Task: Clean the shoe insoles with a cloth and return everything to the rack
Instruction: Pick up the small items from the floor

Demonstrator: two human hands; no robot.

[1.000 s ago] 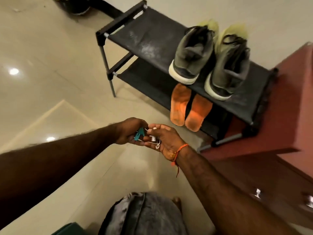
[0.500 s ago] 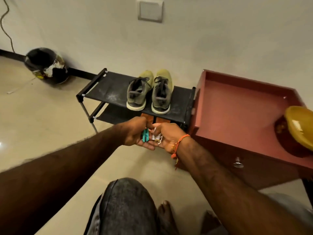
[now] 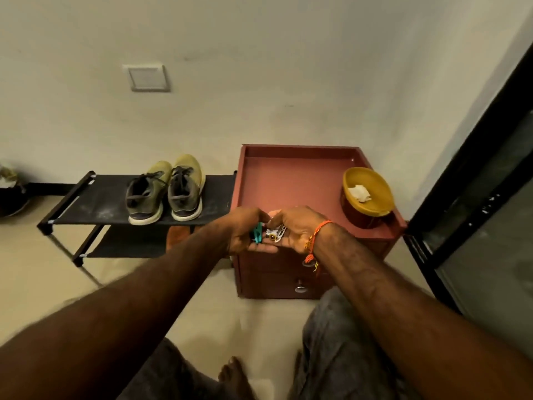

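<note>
The orange insole (image 3: pixel 178 236) shows on the lower shelf just left of your left hand (image 3: pixel 245 232), which pinches a teal clip (image 3: pixel 257 232) while your right hand (image 3: pixel 294 230) cups small metal bits, so cleaning looks unstarted; next, free both hands.

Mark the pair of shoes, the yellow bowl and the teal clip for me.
pair of shoes (image 3: pixel 165 194): head view, on the laces between both uppers.
yellow bowl (image 3: pixel 375 180): head view, on its inner wall.
teal clip (image 3: pixel 257 232): head view, on its body.
</note>
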